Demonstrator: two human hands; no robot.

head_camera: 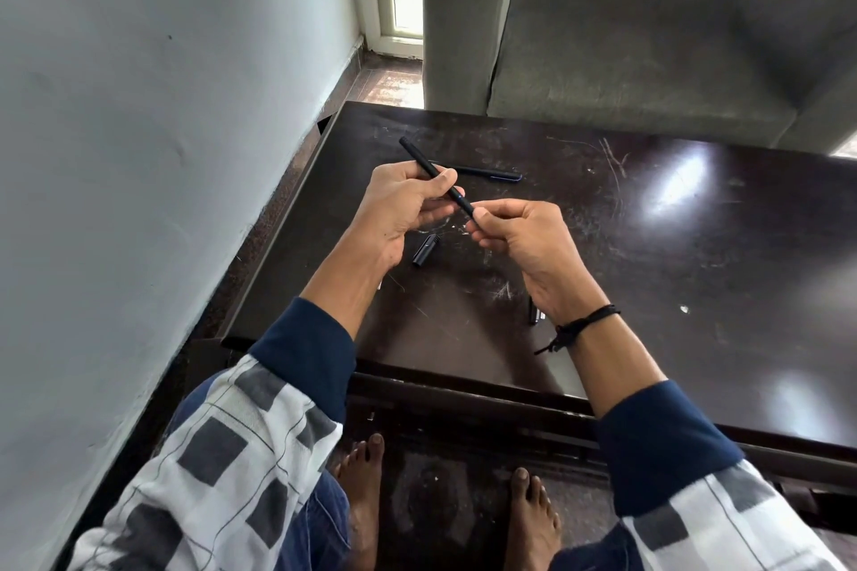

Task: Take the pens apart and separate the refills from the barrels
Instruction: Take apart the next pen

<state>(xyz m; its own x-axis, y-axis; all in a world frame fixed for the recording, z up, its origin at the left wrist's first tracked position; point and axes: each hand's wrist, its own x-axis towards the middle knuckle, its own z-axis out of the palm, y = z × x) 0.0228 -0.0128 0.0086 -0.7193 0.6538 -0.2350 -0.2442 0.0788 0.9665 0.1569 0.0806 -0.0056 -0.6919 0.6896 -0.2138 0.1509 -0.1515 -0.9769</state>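
Observation:
A black pen [417, 156] slants above the dark table [649, 255], its far end up and to the left. My left hand [403, 204] grips its barrel at the middle. My right hand [514, 232] pinches its near end between thumb and fingers. A black pen cap [425, 249] lies on the table below my hands. Another dark pen [491, 173] lies flat on the table behind my left hand. A small dark pen part [534, 315] shows beside my right wrist, mostly hidden.
A grey sofa [649, 37] stands beyond the table's far edge. A pale wall [139, 107] runs along the left. My bare feet [366, 478] rest on the floor under the table's near edge. The tabletop is scratched and glossy.

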